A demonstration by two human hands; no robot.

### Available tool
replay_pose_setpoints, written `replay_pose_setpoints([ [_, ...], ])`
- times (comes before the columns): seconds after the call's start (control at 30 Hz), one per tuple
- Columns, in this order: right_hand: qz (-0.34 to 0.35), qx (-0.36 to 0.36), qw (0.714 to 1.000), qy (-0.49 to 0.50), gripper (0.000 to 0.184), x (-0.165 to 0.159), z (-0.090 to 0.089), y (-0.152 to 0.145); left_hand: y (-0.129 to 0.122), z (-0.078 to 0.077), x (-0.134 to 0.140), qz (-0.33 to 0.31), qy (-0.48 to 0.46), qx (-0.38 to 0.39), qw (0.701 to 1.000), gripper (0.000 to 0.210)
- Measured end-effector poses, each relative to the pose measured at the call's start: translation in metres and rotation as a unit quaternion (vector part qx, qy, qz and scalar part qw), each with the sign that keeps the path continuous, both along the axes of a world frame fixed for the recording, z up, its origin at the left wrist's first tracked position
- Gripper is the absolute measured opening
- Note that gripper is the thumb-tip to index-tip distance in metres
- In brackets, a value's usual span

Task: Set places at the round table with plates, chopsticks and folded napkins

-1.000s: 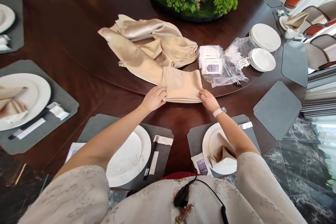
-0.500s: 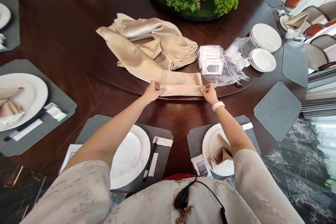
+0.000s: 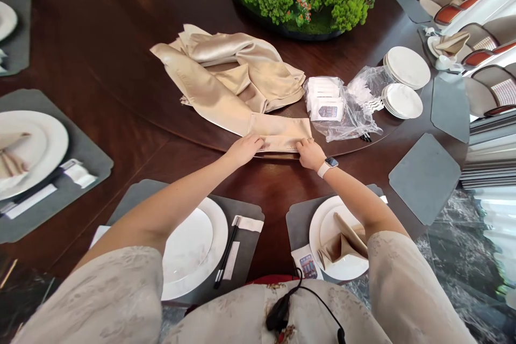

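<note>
Head view: both hands work at a folded beige napkin (image 3: 282,126) on the dark tabletop (image 3: 169,156), squarely before the person.
Left hand (image 3: 245,149): fingers curled over the napkin's near-left end; thumb hidden, so I cannot tell pinching from pressing.
Right hand (image 3: 310,155): fingers bunched over the near-right end, equally unclear.
Hand spacing: one at each end, probably to keep the narrow near strip straight.
Loose cloths (image 3: 209,86): heaped just beyond, touching the napkin, perhaps for easy reach.
Plastic bag (image 3: 349,128): just right of the napkin, seemingly leaving the hands room.
</note>
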State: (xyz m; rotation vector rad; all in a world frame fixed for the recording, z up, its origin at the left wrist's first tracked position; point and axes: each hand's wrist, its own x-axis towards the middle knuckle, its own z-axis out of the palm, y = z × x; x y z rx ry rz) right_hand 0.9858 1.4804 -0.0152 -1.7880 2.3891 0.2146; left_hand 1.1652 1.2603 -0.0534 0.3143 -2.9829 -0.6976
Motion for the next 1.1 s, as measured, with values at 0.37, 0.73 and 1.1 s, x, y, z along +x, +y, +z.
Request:
replay_pose_setpoints([
  [0.37, -0.093, -0.030, 0.995, -0.012, 0.032, -0.018, 0.010, -0.039, 0.006, -0.001, -0.008, 0.068, 0.017, -0.029, 0.997, 0.033],
  [0.73, -0.006, -0.240, 0.910, -0.338, 0.064, 0.027, -0.012, 0.044, -0.046, 0.068, -0.034, 0.104, 0.077, 0.167, 0.977, 0.056],
  [1.1, -0.176, -0.207, 0.849, -0.452, 0.048, 0.029, -0.059, 0.055, 0.006, 0.022, -0.086, 0.071, 0.099, 0.032, 0.992, 0.028],
])
